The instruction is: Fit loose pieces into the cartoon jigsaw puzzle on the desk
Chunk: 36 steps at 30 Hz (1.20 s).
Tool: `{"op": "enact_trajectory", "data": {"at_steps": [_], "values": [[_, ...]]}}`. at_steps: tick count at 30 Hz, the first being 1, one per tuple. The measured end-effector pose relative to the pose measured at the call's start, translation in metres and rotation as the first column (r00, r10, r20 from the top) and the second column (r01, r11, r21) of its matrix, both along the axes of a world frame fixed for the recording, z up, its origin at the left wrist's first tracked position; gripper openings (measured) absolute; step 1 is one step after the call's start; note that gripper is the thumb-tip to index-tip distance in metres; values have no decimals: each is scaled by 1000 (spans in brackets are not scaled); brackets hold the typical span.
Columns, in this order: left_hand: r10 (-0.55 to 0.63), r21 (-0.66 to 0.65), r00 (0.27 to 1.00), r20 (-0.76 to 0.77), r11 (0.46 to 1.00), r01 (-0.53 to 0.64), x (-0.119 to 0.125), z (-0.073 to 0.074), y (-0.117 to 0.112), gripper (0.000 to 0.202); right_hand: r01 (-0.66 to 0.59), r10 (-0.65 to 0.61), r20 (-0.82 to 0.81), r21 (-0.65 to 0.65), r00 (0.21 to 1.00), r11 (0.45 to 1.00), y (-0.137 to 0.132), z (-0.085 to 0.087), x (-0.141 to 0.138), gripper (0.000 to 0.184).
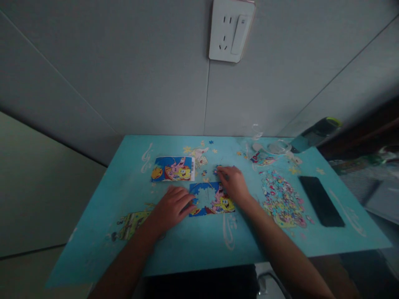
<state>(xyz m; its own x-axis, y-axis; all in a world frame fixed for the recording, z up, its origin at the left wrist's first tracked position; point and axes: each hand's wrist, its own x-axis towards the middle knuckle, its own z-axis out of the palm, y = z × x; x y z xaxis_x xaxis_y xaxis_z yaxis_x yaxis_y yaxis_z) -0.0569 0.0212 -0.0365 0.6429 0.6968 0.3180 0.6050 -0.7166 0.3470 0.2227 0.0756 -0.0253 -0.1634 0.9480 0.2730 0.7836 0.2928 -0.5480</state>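
Observation:
A partly assembled jigsaw puzzle [225, 204] with a cartoon picture lies flat on the table, with a gap in its middle and upper part. My left hand [175, 204] rests at its left edge, fingers stretched out and touching the border. Just above the puzzle's upper right, my right hand [233, 181] has thumb and fingertips closed on a small dark blue puzzle piece [215, 170]. A loose piece [204, 172] lies a little to the left of those fingertips. Behind my left hand is a picture card [173, 169] showing a similar cartoon scene.
A heap of loose puzzle pieces [282, 197] spreads right of my right forearm, beside a black phone [321, 201]. Farther back stand a clear lid or dish [279, 147] and a dark bottle [314, 135]. The blue printed table [102, 216] meets a wall with a socket [232, 31].

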Motion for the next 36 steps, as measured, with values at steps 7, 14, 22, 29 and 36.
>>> {"op": "enact_trajectory", "data": {"at_steps": [7,14,22,29,36], "values": [[12,34,1000,6,999,-12,-1,0,0,22,221,-220,-17,76,975,972,-22,7,54,31],[8,15,1000,-2,1000,-8,1,-3,0,21,224,-220,73,-38,973,974,-27,-1,85,31],[16,24,1000,-5,1000,-16,-4,-9,2,24,68,-51,80,-225,996,972,-32,3,88,34],[7,15,1000,-6,1000,-7,-1,-7,2,22,34,-26,30,-279,999,960,-31,4,91,35],[0,37,1000,4,999,0,-3,-9,3,23,45,-36,38,-264,999,963,-30,0,90,38]]}}
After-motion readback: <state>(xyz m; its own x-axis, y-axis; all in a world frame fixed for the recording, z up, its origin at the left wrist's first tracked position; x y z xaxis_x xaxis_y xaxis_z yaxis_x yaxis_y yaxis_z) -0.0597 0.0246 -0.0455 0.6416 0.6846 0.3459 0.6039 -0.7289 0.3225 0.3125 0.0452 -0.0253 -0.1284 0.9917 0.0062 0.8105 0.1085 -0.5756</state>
